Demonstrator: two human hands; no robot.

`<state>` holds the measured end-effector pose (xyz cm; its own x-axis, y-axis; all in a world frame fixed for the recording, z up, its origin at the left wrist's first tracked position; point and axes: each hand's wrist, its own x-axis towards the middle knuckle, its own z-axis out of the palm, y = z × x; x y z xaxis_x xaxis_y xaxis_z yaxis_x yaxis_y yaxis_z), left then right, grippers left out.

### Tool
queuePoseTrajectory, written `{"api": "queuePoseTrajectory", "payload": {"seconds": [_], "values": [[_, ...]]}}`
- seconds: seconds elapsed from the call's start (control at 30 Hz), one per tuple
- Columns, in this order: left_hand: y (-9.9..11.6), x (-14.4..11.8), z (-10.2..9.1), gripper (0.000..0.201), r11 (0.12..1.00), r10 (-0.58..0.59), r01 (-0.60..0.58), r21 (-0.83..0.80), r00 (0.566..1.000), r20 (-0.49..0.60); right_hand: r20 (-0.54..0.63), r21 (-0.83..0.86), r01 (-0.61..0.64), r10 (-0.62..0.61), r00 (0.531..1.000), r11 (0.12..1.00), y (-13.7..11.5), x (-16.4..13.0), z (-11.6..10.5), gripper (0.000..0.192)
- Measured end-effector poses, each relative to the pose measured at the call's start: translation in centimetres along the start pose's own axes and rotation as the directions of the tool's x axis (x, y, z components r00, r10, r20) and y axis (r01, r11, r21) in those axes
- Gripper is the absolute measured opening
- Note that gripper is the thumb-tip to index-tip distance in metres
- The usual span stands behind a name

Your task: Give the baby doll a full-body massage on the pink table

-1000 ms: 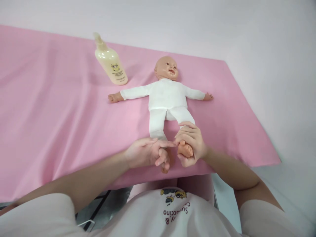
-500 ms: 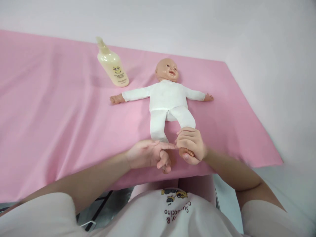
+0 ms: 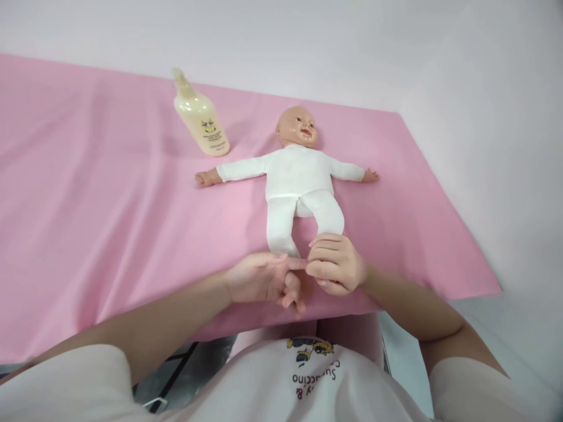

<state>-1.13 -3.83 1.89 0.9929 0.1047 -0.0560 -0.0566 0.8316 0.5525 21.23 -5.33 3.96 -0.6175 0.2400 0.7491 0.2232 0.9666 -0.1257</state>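
Observation:
A baby doll (image 3: 299, 170) in a white suit lies on its back, head away from me, arms spread. My right hand (image 3: 336, 264) is closed around the foot of its right-side leg, hiding the foot. My left hand (image 3: 264, 278) lies palm up across the lower end of the left-side leg (image 3: 280, 225). Its index finger stretches to the right hand and touches it or the foot inside; the exact contact is hidden. The other left fingers are loosely bent and apart, hiding most of the left-side foot.
A pale yellow pump bottle (image 3: 204, 123) with a cow label stands left of the doll's head. A pink cloth (image 3: 109, 205) with folds covers the table. The table's front edge runs just below my hands. A white wall rises behind.
My right hand has shifted slightly left and turned over the foot, covering the toes that showed before. The doll's right-side leg has shifted slightly left. The left index finger has stayed extended.

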Motion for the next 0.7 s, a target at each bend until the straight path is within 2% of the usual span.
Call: {"api": "queuePoseTrajectory", "payload": {"seconds": [0.13, 0.3, 0.5, 0.7], "values": [[-0.2, 0.01, 0.0, 0.053, 0.998, -0.068, 0.068, -0.009, 0.998, 0.02, 0.044, -0.008, 0.03, -0.029, 0.999, 1.0, 0.05, -0.35, 0.24, 0.033], [-0.17, 0.02, -0.04, 0.05, 0.998, -0.054, 0.054, -0.014, 0.998, 0.026, 0.052, -0.001, 0.019, -0.019, 0.998, 1.0, -0.01, -0.25, 0.08, 0.036], [-0.2, -0.05, -0.05, 0.049, 0.999, -0.044, 0.044, -0.03, 0.999, 0.006, -0.021, 0.044, 0.015, -0.014, 1.0, 0.999, -0.12, 0.02, 0.11, 0.035], [-0.06, -0.09, 0.23, 0.053, 0.997, -0.071, 0.071, -0.008, 0.997, 0.005, 0.018, 0.008, 0.049, -0.049, 0.999, 0.999, 0.07, -0.67, 0.58, 0.036]]}}
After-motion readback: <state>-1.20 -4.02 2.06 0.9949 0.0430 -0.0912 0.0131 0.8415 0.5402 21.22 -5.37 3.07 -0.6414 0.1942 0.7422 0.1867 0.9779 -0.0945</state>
